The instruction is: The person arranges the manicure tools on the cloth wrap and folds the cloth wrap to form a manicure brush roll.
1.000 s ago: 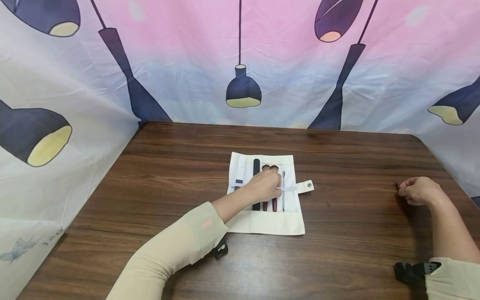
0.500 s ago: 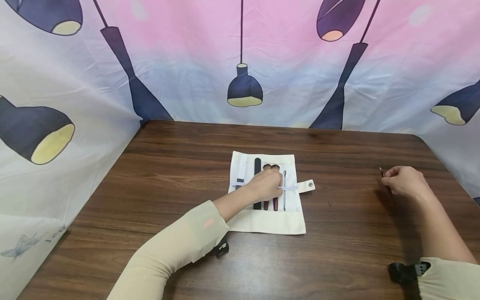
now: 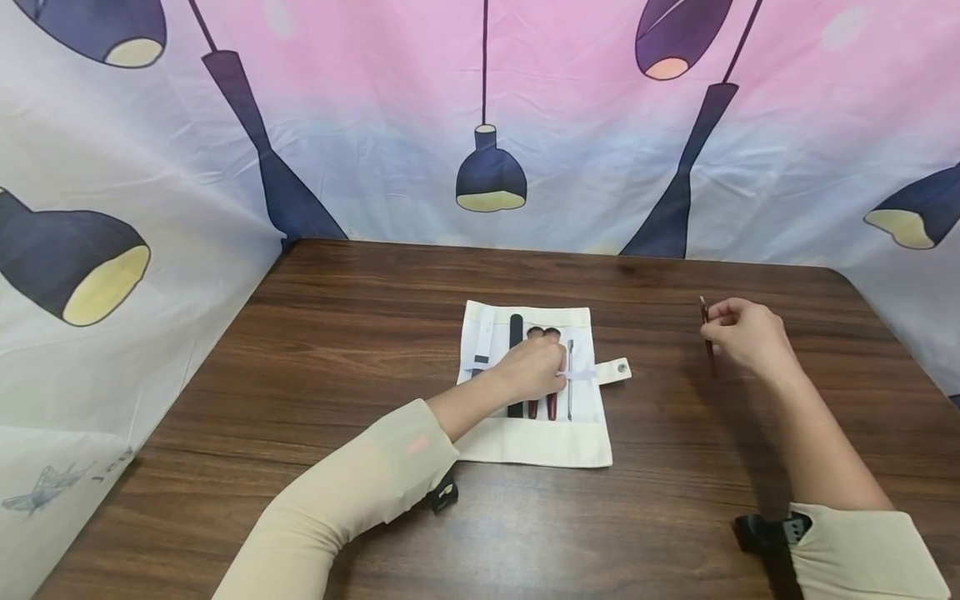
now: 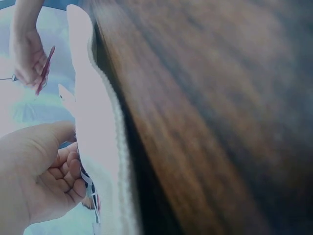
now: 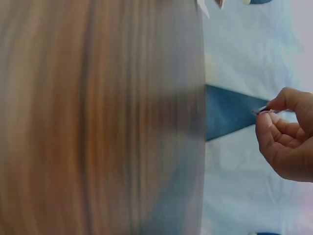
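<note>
A white cloth pouch (image 3: 540, 442) lies unrolled at the middle of the table, holding a black file (image 3: 516, 330), two brushes with dark red handles (image 3: 552, 407) and a thin metal tool (image 3: 570, 392). Over the brushes, my left hand (image 3: 531, 368) has its fingers curled at the pale elastic band (image 3: 581, 375); the left wrist view shows thumb and fingers (image 4: 63, 171) meeting at the pouch's edge. Off to the pouch's right, my right hand (image 3: 750, 337) pinches a slim dark red tool (image 3: 706, 315), held upright above the table.
A snap strap (image 3: 615, 371) sticks out from the pouch's right side. The brown wooden table (image 3: 360, 308) reaches back to a hanging cloth (image 3: 390, 125) printed with lamps. Dark straps (image 3: 765, 533) sit at the wrists.
My right hand has moved left and slightly away from me with the red tool, which now stands more upright. The left hand stays on the pouch.
</note>
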{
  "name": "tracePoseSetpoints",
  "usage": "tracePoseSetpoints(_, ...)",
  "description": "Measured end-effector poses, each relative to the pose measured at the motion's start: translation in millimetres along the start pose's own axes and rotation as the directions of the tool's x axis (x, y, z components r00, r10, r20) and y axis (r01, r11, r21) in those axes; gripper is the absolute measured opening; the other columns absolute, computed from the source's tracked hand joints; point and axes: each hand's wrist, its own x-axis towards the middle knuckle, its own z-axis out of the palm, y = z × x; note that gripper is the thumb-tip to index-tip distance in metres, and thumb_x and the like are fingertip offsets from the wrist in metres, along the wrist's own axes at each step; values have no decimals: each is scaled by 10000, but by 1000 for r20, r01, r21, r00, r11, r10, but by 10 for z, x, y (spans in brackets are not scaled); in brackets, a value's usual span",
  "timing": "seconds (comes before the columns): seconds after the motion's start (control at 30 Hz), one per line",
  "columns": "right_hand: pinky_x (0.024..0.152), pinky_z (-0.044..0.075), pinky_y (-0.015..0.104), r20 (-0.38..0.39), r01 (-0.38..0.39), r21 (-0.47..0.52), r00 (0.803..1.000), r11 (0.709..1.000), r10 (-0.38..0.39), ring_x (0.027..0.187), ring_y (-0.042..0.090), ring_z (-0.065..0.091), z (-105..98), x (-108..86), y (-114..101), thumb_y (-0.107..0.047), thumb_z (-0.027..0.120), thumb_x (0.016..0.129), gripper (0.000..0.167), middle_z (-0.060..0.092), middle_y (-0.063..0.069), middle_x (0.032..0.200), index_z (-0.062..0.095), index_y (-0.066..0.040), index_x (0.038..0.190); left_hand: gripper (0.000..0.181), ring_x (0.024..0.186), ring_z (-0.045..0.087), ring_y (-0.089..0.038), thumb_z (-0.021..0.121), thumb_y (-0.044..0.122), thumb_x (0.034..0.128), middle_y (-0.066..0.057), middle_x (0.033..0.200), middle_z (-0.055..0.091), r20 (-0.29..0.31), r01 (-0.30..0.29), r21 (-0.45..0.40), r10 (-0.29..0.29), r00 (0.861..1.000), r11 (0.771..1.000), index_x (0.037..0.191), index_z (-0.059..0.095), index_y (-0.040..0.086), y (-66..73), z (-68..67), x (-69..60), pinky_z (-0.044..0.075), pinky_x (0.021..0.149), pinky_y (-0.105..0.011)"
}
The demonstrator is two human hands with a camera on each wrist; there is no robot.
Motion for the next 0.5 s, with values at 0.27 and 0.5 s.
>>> tracePoseSetpoints(0.27,620,502,258,-137,125,212,986,969,-98,658,-13,569,179,83,-226,-68,531,844,217,587,54,826,512,63,1016,79,730,496,-132,647,170,808,0,842,556,7,8,8,-8,1000,1000,800,665,93,11,-3,-1,423,641,-233)
tracePoseSetpoints(0.5,619,517,228,-139,176,463,982,869,-125,648,-12,539,382,188,-407,23,501,845,207,501,-32,762,451,131,1015,85,730,495,-132,648,173,814,2,843,559,7,16,10,-16,1000,1000,812,672,92,22,-11,-9,424,640,-233)
